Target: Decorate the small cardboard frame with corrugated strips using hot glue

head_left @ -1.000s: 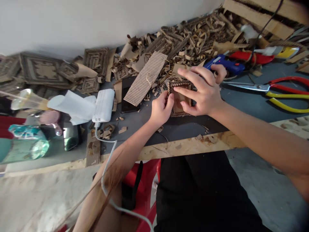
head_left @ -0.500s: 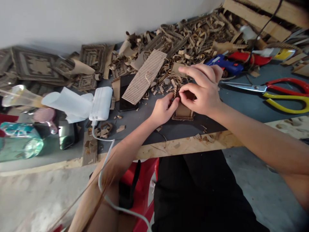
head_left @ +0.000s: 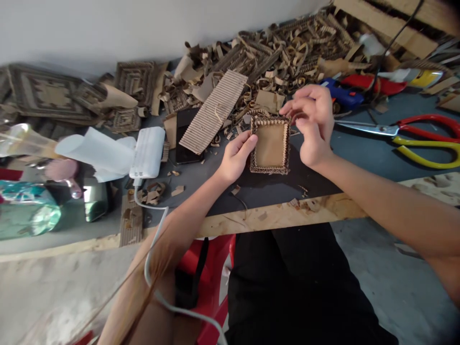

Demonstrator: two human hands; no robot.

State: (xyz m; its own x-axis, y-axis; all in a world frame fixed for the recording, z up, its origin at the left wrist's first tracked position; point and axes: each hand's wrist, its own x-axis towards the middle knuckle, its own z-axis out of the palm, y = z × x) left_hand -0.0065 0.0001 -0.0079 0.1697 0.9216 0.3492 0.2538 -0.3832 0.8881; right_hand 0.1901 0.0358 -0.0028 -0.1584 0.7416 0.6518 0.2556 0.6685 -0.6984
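Note:
A small cardboard square [head_left: 270, 145] with a raised corrugated border lies flat on the dark table top [head_left: 373, 153]. My left hand [head_left: 235, 156] grips its left edge, thumb on the border. At the square's upper right corner my right hand [head_left: 313, 120] hovers with its fingers curled together in a pinch; what they pinch, if anything, is hidden.
A heap of corrugated cardboard strips [head_left: 280, 52] fills the back of the table. A blue glue gun [head_left: 339, 95] and red and yellow scissors [head_left: 417, 132] lie to the right. A corrugated sheet [head_left: 212, 111], a phone [head_left: 187, 134] and a white power bank [head_left: 148, 152] lie to the left.
My right hand has lifted off the square's face and moved to its upper right corner, uncovering the whole piece. My left hand stays on the left edge.

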